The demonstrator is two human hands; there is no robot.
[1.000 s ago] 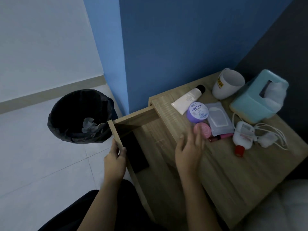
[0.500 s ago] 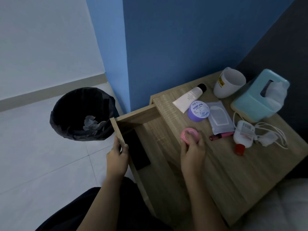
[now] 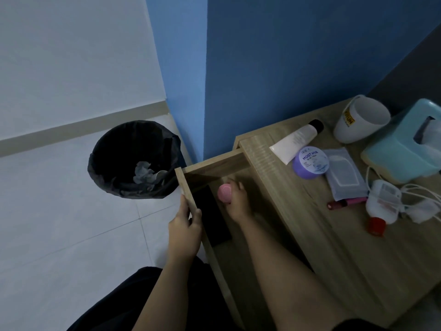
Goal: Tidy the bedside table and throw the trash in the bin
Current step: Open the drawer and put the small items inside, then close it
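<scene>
Left hand (image 3: 185,231): fingers (image 3: 197,217) clamped over the front panel of the open wooden drawer (image 3: 187,187). Right hand (image 3: 237,203): fingers closed round a small round pink plastic jar (image 3: 224,192), held inside the drawer beside a flat black object (image 3: 211,217). Beyond the fingertips, on the bench (image 3: 334,247): purple jar (image 3: 310,162), white tube (image 3: 294,139), grey pouch (image 3: 343,173). Black-lined bin (image 3: 134,160) beyond the left fingers holds crumpled paper. Risk: a high release lets the jar roll; left-hand slip shifts the drawer.
</scene>
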